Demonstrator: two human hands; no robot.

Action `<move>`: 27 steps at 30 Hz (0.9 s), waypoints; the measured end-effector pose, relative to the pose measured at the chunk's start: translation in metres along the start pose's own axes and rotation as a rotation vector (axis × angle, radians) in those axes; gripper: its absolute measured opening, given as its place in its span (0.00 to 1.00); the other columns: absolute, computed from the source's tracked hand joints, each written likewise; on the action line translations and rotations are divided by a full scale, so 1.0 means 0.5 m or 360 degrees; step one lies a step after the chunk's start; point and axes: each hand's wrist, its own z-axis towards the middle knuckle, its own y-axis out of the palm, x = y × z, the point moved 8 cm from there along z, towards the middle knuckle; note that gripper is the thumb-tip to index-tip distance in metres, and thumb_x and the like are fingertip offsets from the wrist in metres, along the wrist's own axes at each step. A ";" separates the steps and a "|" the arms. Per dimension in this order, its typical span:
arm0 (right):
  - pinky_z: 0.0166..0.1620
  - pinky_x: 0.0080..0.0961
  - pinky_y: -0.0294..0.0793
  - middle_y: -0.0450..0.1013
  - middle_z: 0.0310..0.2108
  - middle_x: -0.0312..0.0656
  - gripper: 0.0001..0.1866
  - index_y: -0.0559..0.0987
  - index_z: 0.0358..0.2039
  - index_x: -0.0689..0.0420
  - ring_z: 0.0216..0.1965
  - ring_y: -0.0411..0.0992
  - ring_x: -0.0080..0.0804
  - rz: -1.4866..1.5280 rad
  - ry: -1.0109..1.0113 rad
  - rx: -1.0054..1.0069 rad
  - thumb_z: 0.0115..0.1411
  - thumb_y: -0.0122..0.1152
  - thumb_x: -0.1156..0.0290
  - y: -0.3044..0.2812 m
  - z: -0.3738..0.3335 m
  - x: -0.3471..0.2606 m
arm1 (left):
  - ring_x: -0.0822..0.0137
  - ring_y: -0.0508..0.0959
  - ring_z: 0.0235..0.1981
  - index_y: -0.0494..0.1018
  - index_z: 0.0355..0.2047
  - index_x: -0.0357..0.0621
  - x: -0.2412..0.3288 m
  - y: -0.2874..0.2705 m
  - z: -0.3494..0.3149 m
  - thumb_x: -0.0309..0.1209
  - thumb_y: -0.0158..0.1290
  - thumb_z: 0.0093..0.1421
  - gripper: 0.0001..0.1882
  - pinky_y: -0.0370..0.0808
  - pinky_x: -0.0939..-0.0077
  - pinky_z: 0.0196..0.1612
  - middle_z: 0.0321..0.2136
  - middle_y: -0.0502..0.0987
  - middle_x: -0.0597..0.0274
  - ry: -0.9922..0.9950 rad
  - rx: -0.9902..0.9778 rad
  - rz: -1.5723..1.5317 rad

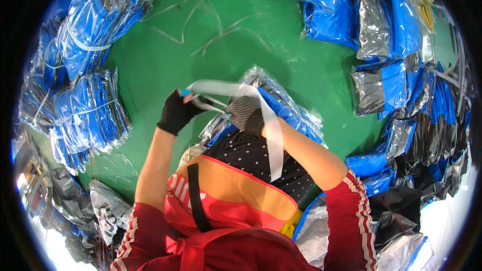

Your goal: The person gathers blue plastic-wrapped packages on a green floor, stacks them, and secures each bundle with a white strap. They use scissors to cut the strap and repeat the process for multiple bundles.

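Note:
A white plastic strap [217, 88] loops between my two hands, and its loose end drapes over my right wrist and hangs in front of my dotted black trousers [256, 158]. In a black glove, my left hand [176, 113] is closed on one part of the strap; a bit of blue shows at its fingers. My right hand [246, 112], in a black-and-grey striped glove, is closed around the strap, its fingertips partly hidden. Just beyond and below the hands lies a bundle of clear-wrapped blue and black packages [286, 104], partly covered by my right arm and legs.
Strapped stacks of blue packages [90, 113] stand at the left, with another bundle [103, 12] behind. More blue and black packages [381, 88] pile up along the right. Loose strap scraps [221, 32] lie on the green floor [165, 65]. A grey plastic bag [108, 206] sits lower left.

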 end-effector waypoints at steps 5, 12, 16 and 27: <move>0.29 0.29 0.69 0.72 0.17 0.47 0.21 0.80 0.26 0.59 0.20 0.70 0.33 0.0579 -0.0229 -0.0225 0.55 0.53 0.52 -0.017 -0.006 0.009 | 0.63 0.73 0.27 0.70 0.33 0.41 -0.015 -0.143 -0.162 0.28 0.48 0.57 0.05 0.72 0.70 0.38 0.24 0.72 0.63 0.0197 -0.0253 0.1005; 0.27 0.22 0.69 0.75 0.19 0.41 0.12 0.81 0.32 0.56 0.20 0.71 0.20 0.1082 0.0027 -0.0155 0.54 0.59 0.61 -0.007 0.001 0.041 | 0.66 0.74 0.38 0.70 0.39 0.35 -0.148 -0.206 -0.322 0.29 0.54 0.52 0.15 0.71 0.73 0.42 0.35 0.76 0.58 -0.0369 -0.0627 0.1444; 0.25 0.21 0.66 0.75 0.18 0.41 0.12 0.81 0.28 0.59 0.18 0.68 0.19 0.0910 -0.0044 -0.0193 0.51 0.62 0.63 -0.007 0.004 0.034 | 0.63 0.74 0.40 0.70 0.43 0.37 -0.039 -0.182 -0.158 0.32 0.54 0.52 0.18 0.70 0.72 0.45 0.36 0.76 0.55 -0.0797 -0.0150 0.0324; 0.32 0.22 0.72 0.76 0.25 0.47 0.06 0.81 0.29 0.58 0.24 0.75 0.27 0.1265 -0.0302 -0.0080 0.49 0.60 0.73 -0.032 -0.012 0.016 | 0.63 0.76 0.33 0.75 0.33 0.40 0.000 0.178 -0.013 0.34 0.56 0.52 0.12 0.71 0.72 0.38 0.32 0.76 0.56 0.0205 -0.0455 0.1081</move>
